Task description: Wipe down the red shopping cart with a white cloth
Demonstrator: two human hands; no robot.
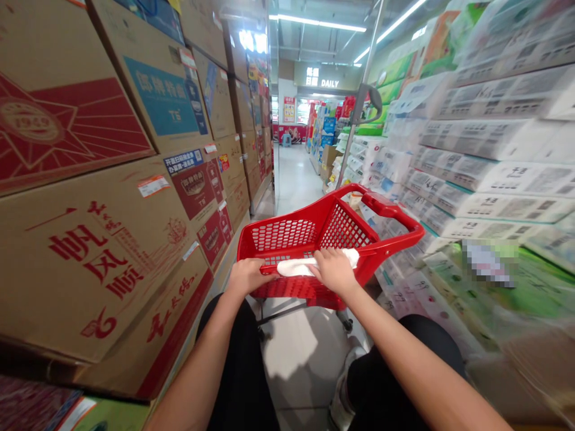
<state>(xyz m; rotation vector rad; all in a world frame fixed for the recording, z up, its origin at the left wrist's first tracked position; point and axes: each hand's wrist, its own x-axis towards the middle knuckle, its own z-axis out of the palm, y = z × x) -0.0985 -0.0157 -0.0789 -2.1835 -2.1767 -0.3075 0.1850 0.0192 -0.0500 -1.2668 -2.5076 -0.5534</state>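
Holds the near edge of the red cart (309, 291) with the left hand (245, 276), with fingers bent snugly over it. Presses the white cloth (293, 267) on the same edge with the right hand (335, 270), with fingers curled close over the cloth. Can see cloth poking out on both sides of that hand, but cannot make out all the fingertips. Can spot boxes (36, 239) at left, cut off by the side, blurry packs (462, 140) at right, and a half-hidden shoe (344, 392) below.

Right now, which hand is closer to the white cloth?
Right. The right hand is on the white cloth itself; the left hand grips the red cart's edge, just left of the cloth.
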